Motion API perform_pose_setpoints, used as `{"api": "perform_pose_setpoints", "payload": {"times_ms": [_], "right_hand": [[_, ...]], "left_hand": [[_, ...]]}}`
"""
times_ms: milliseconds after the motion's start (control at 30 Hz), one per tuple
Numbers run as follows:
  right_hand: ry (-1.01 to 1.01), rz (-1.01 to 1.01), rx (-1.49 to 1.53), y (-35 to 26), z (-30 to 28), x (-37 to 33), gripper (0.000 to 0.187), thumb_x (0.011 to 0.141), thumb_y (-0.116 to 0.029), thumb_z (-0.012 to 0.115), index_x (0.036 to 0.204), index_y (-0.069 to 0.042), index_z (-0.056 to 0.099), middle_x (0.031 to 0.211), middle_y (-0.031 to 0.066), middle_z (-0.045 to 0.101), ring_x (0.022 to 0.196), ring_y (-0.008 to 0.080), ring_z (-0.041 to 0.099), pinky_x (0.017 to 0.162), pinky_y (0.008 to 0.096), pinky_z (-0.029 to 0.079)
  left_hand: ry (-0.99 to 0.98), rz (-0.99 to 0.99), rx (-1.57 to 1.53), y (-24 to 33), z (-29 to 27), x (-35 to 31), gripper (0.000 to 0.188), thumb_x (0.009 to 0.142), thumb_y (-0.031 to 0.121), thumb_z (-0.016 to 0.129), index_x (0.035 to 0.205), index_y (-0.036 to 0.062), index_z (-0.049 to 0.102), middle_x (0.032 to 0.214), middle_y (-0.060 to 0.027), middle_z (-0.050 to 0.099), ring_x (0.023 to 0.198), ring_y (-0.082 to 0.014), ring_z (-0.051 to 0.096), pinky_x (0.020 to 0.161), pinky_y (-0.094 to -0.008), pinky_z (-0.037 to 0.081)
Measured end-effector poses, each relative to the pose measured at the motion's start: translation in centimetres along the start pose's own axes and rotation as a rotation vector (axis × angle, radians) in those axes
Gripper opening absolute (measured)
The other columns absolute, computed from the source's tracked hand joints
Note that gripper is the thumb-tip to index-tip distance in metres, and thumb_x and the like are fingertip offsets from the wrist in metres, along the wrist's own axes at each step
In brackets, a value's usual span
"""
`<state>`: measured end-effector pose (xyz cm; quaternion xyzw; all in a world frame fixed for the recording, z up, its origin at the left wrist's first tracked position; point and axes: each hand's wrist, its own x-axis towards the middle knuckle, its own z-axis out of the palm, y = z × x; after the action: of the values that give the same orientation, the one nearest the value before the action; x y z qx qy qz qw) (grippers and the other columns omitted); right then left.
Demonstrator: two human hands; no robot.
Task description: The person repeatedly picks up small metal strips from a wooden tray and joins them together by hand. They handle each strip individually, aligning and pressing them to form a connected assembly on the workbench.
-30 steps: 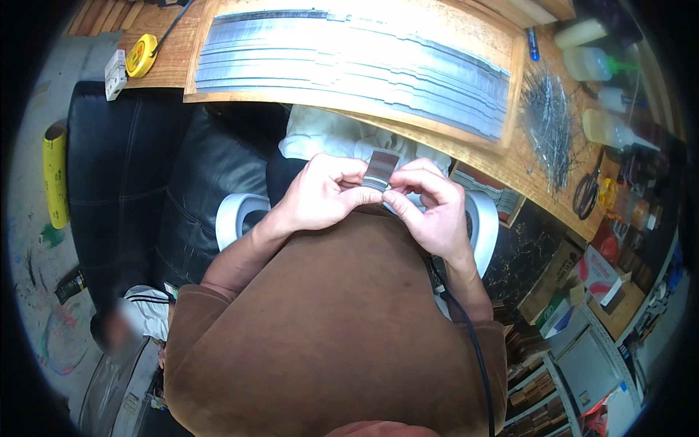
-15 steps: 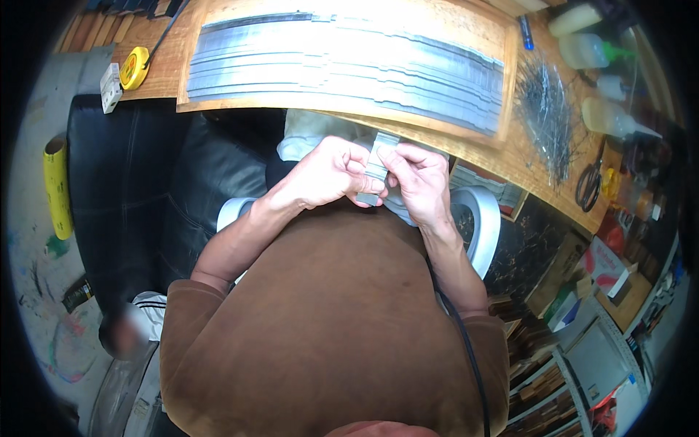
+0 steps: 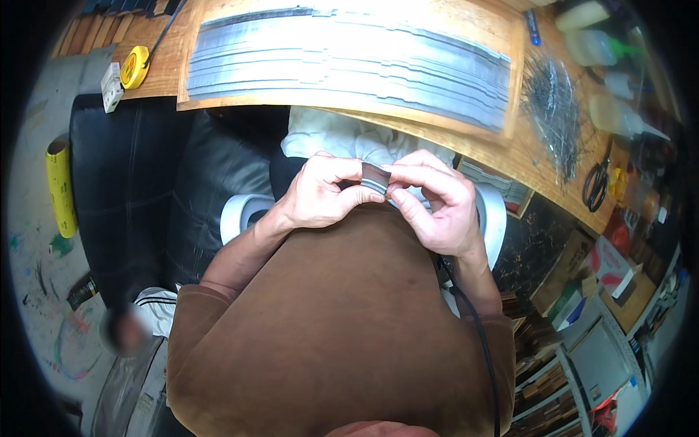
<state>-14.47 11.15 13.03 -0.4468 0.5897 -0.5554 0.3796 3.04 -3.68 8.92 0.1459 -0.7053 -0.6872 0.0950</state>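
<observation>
Sitting far left: yellow tube (image 3: 61, 189) was on the floor, just beside the black sofa (image 3: 116, 182).
Sleeve, near left: another person's white sleeve (image 3: 156, 309) showed by the sofa's near end, well apart from the work.
Tape measure: yellow one (image 3: 135, 67) lay on the wooden table (image 3: 164, 47), far left, with a small white box (image 3: 111, 87) just beside it.
Tray: wooden, shallow (image 3: 517, 73), sat on the table, far side, full of pale grey strips (image 3: 429, 65).
Left hand: (image 3: 320, 191) was closed on the left part of the small striped piece (image 3: 376, 176), thumb along its near edge. Main hold, as far as I could judge.
Striped piece: was held up between both hands, near side of the table, in front of the chest. Brown face upward, pale bands at the near edge.
Axis: bands ran left-right, dipping slightly right; full length foreshortened, so couldn't tell the long axis.
Key relation: piece lay right of the left hand, left of the right. Neither was nearer; both touched it.
Right hand: (image 3: 444, 204) thumb and forefinger narrow, tips at the piece's right edge. Couldn't tell whether it gripped or only steadied.
Wires: thin heap (image 3: 555, 116) lay right of the tray.
Scissors: dark pair (image 3: 597, 182) lay farther right.
</observation>
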Motion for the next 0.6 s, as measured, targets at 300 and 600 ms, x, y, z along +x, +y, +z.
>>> {"api": "perform_pose_setpoints", "payload": {"times_ms": [300,600], "right_hand": [[-0.058,-0.083,-0.105,-0.7,0.3,-0.3,0.028,0.091,0.013,0.069,0.117,0.006,0.075,0.104,0.0160,0.073,0.084,0.0201,0.072,0.075,0.0292,0.057],[-0.060,-0.088,-0.107,-0.3,0.3,-0.5,0.030,0.090,0.015,0.068,0.118,0.005,0.076,0.105,0.0160,0.073,0.085,0.0201,0.072,0.075,0.0289,0.058]], "left_hand": [[-0.075,0.024,-0.172,-1.3,-0.3,0.0,0.013,0.087,0.002,0.083,0.099,-0.0018,0.080,0.093,-0.0114,0.082,0.076,-0.0160,0.077,0.069,-0.0271,0.058],[-0.057,0.034,-0.150,-0.9,0.0,-0.1,0.016,0.087,-0.003,0.082,0.102,-0.0057,0.079,0.091,-0.0143,0.082,0.079,-0.0171,0.079,0.072,-0.0282,0.061]]}}
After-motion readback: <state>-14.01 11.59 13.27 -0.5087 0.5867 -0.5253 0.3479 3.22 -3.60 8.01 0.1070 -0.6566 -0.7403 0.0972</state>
